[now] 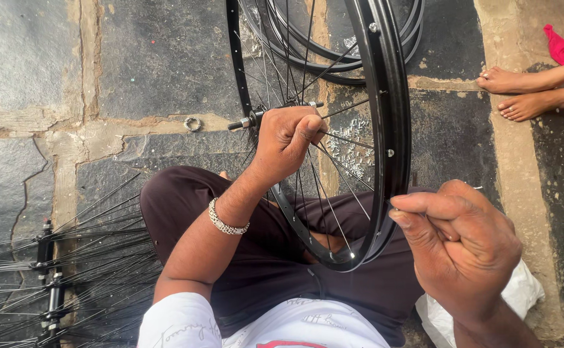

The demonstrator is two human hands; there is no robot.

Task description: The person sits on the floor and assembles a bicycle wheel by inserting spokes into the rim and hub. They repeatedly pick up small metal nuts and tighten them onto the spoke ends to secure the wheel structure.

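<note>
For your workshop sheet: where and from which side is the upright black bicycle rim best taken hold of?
Grip the black rim on its bare right edge, coming from the right: it stands upright on edge, spokes fill the inside, and the left hand already occupies the hub.

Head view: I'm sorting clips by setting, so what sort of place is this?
Probably a street-side bicycle repair spot on a stone floor. The left hand grips the hub of a black wheel, hubs with loose spokes lie nearby, and more rims lie beyond.
</note>
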